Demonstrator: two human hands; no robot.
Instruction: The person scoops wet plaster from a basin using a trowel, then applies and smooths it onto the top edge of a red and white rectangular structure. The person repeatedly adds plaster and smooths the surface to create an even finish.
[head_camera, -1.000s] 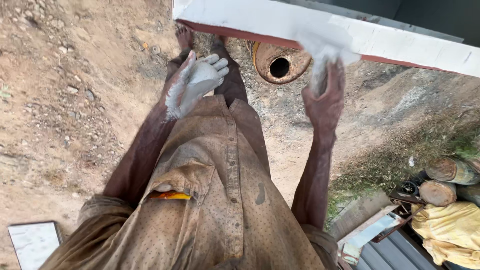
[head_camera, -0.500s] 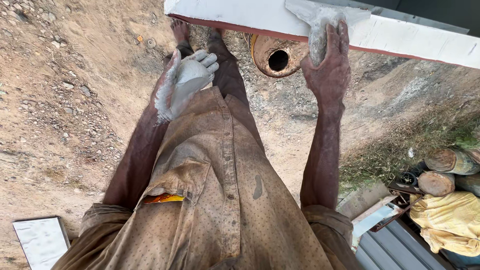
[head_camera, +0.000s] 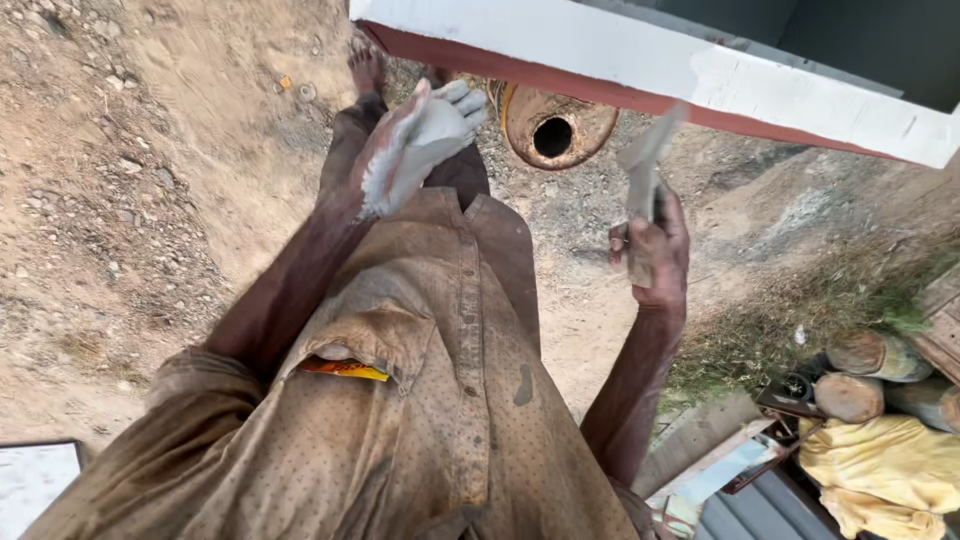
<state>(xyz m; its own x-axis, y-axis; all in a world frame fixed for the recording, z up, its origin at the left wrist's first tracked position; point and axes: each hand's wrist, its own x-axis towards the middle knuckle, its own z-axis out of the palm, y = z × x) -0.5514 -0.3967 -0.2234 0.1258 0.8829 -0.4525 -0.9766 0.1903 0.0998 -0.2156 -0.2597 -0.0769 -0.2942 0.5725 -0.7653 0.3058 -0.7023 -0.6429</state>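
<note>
My right hand grips the handle of a flat putty knife whose blade points up toward the white plastered ledge with a red underside. The blade tip sits just below the ledge, apart from it. My left hand is held out over my chest, palm up and fingers together, coated in white putty, with a pale lump of it resting on the palm. My brown dotted shirt fills the lower middle of the view.
Far below lie bare sandy ground and a round clay pot with a dark opening. At lower right are cut logs, a yellow cloth, some boards and a patch of grass. A white panel lies at lower left.
My right hand has dropped from the white ledge, where it pressed the blade, and drawn back toward me. My left hand stayed in place.
</note>
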